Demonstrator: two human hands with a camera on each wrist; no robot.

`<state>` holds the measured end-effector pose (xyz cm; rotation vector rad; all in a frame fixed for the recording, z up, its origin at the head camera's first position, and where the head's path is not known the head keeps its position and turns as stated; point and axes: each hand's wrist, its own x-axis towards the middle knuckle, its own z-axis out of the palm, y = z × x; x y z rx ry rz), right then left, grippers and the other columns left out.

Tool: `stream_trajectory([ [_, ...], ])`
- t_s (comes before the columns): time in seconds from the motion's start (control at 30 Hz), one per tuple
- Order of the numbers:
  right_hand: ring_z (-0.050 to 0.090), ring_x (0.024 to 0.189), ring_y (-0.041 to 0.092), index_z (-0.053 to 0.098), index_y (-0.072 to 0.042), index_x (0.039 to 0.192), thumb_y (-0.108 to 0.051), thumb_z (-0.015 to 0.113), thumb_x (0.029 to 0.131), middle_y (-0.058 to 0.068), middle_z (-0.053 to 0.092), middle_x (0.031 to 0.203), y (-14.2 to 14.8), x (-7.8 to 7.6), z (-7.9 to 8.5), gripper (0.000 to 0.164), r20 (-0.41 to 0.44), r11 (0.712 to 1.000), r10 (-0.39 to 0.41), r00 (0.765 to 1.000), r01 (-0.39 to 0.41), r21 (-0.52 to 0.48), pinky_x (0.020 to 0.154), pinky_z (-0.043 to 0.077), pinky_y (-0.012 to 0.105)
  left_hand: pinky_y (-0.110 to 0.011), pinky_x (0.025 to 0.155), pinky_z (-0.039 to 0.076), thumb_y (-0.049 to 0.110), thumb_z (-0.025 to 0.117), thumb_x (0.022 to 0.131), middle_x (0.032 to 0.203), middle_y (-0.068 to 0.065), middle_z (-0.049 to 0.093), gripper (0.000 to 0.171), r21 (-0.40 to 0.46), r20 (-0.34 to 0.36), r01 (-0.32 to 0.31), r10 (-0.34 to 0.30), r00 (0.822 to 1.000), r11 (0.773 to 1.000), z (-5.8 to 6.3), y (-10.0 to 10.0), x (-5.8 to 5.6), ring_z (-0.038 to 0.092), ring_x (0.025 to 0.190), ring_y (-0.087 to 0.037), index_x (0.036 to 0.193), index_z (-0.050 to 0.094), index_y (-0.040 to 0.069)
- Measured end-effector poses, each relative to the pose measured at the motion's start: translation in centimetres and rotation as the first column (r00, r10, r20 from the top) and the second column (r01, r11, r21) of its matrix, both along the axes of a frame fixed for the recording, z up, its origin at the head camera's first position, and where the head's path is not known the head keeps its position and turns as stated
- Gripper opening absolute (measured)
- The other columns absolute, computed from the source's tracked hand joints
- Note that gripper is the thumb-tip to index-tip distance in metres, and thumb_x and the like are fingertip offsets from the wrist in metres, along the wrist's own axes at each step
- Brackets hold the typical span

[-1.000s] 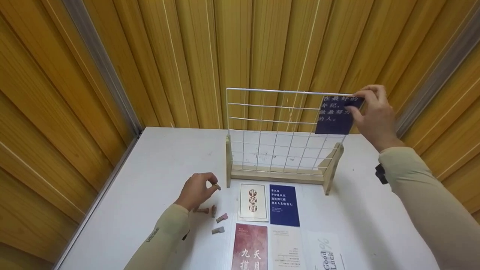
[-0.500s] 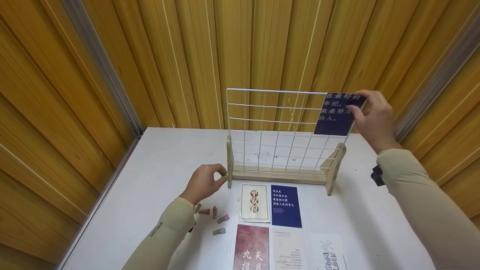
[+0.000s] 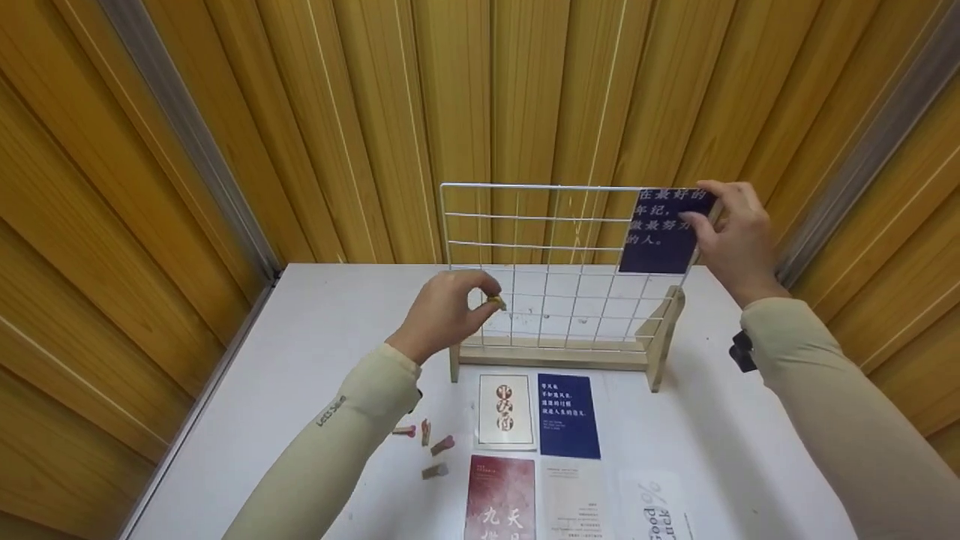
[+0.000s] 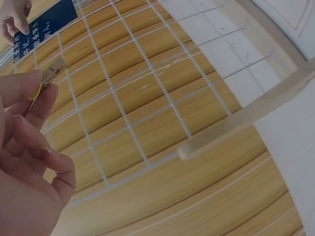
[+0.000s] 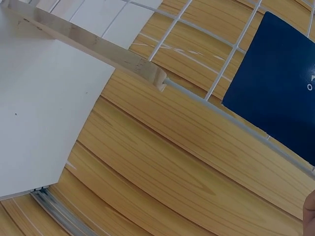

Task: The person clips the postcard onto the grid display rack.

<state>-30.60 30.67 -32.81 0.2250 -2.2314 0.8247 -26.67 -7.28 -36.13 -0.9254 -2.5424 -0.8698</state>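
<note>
Between thumb and forefinger my left hand (image 3: 450,311) pinches a small wooden clothespin (image 4: 53,70) with a yellow part, in front of the left side of the white wire grid (image 3: 547,217). In the left wrist view the clothespin's wooden end points away from the fingertips. My right hand (image 3: 739,240) grips a dark blue card (image 3: 656,251) with white writing by its right edge, against the grid's upper right corner. The right wrist view shows the card's lower part lying over the wires; only a sliver of that hand shows there.
Wooden feet (image 3: 664,337) hold the grid upright on the white table (image 3: 337,300). Several clothespins (image 3: 433,471) lie left of a cream card (image 3: 504,412), a blue card (image 3: 568,416), a red card (image 3: 501,491), a pale card (image 3: 574,495) and a "Good Luck" card (image 3: 660,510).
My left hand has moved up and to the right with the clothespin, from beside the grid's left foot to before the wires. My right hand keeps the blue card at the corner, shifted slightly.
</note>
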Motion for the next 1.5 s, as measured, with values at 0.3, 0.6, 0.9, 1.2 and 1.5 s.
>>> stream_trajectory([
  [0.3,0.048,0.076,0.019,0.059,-0.007,0.132,-0.009,0.068,0.094,0.015,0.053,0.114,-0.7,0.0,0.2,0.039,0.007,1.0,0.013,1.0,-0.013,-0.001,0.066,0.038,0.01,-0.028,0.09,0.05,0.012,0.073,0.091,0.099,-0.001,0.073,0.011,0.019,-0.103,0.077,-0.075,0.992,0.997,4.7,2.5,-1.6,0.067,0.097,-0.015,0.101,0.074,0.008],
  [0.6,0.044,0.069,0.019,0.06,-0.007,0.132,-0.01,0.068,0.094,0.015,0.052,0.112,-1.7,-0.3,-0.3,0.039,-0.013,1.0,0.018,1.0,-0.018,-0.007,0.062,0.036,0.016,-0.022,0.08,0.049,0.011,0.072,0.092,0.1,-0.001,0.072,0.011,0.08,-0.141,0.13,-0.118,0.983,0.988,6.6,3.7,-2.1,0.065,0.092,-0.012,0.101,0.073,0.007],
  [0.9,0.042,0.071,0.018,0.061,-0.008,0.133,-0.012,0.071,0.092,0.015,0.054,0.114,-2.4,-0.3,-0.6,0.042,-0.03,0.999,0.016,0.999,-0.017,-0.035,0.063,0.033,0.017,-0.022,0.072,0.049,0.009,0.07,0.092,0.101,-0.004,0.072,0.012,0.115,-0.238,0.191,-0.16,0.958,0.975,7.2,5.1,-2.0,0.063,0.087,-0.012,0.103,0.072,0.004],
  [1.2,0.045,0.071,0.02,0.06,-0.007,0.133,-0.01,0.069,0.094,0.015,0.053,0.114,-2.4,0.0,-0.7,0.041,-0.011,0.999,0.005,1.0,-0.005,-0.038,0.063,0.036,0.019,-0.021,0.07,0.047,0.009,0.071,0.091,0.1,-0.005,0.072,0.012,0.141,-0.262,0.208,-0.166,0.951,0.968,7.9,6.6,-1.8,0.062,0.083,-0.013,0.102,0.071,0.003],
  [1.5,0.043,0.069,0.015,0.061,-0.007,0.133,-0.013,0.071,0.093,0.015,0.054,0.114,-2.5,0.2,-0.5,0.042,-0.025,1.0,-0.001,1.0,0.001,-0.025,0.061,0.034,0.017,-0.022,0.064,0.044,0.009,0.071,0.091,0.099,-0.004,0.072,0.011,0.19,-0.275,0.218,-0.161,0.948,0.957,8.4,8.0,-1.9,0.055,0.072,-0.013,0.1,0.071,0.003],
])
